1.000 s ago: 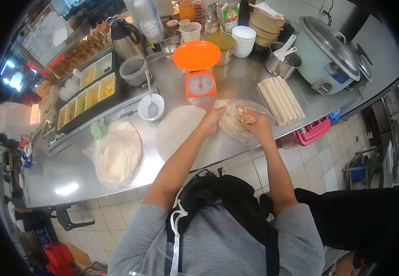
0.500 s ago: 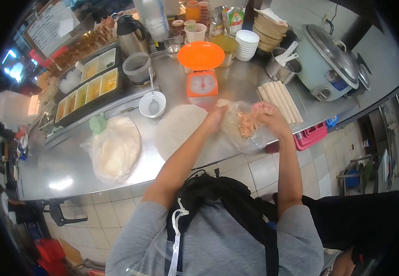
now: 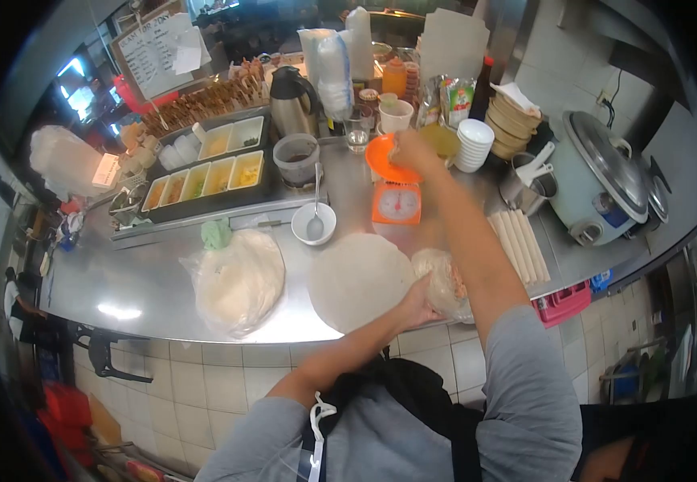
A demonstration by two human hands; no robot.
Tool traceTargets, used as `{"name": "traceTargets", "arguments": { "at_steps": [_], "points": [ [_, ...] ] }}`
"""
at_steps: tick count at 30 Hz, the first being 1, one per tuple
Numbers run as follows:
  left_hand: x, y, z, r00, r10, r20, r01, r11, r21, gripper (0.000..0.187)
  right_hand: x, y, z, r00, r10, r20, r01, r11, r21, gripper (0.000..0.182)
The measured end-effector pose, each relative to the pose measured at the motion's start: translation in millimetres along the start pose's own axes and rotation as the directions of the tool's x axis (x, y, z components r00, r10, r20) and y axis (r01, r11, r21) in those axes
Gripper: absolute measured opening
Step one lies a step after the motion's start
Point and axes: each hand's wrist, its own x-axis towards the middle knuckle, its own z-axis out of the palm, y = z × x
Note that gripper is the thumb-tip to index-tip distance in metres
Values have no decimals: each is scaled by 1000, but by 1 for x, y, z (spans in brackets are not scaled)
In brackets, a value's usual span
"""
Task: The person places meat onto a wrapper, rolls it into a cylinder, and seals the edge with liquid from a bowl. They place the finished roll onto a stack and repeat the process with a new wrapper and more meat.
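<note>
My left hand (image 3: 419,300) grips a clear plastic bag (image 3: 445,281) at the counter's front edge, with pinkish chopped filling showing inside. Over the round orange pan (image 3: 382,165) of a kitchen scale (image 3: 397,204), my right hand (image 3: 414,154) reaches with fingers bent together; what they hold is hidden. A thin round wrapper sheet (image 3: 356,285) lies flat left of the bag. Further left, a plastic bag of pale round sheets (image 3: 244,281) rests on the steel. Behind the flat sheet stands a white bowl (image 3: 303,234) with a spoon (image 3: 316,197) in it.
Pale rolls (image 3: 519,245) lie in a row at right, beside a rice cooker (image 3: 601,177) and a metal pot (image 3: 517,193). Stacked white bowls (image 3: 474,145) stand behind the scale. A black topping tray (image 3: 204,205), plastic tub (image 3: 296,165) and steel jug (image 3: 288,104) line the back left.
My right hand has left the bag and moved up and left to the scale pan. My left hand now supports the bag lower down. The view has shifted.
</note>
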Motion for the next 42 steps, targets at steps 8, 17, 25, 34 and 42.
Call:
{"name": "traceTargets", "arguments": {
  "at_steps": [8,17,25,34,42],
  "points": [
    [55,-3,-19,964,184,193,-149,972,-181,55,-21,-14,-42,975,148,164,-198,915,352,47],
    [-25,24,-37,987,97,-130,-38,918,394,50,-76,16,-91,991,16,-129,62,818,572,24],
    [-185,49,-165,545,828,-133,-560,477,677,28,-265,21,-65,902,183,391,-374,783,497,18],
    [-171,32,-226,294,954,65,-415,66,907,11,-265,37,-19,978,210,12,-208,955,209,15],
    [-167,32,-232,241,966,97,-377,1,926,8,-243,38,13,995,98,25,-100,992,70,16]
  ]
}}
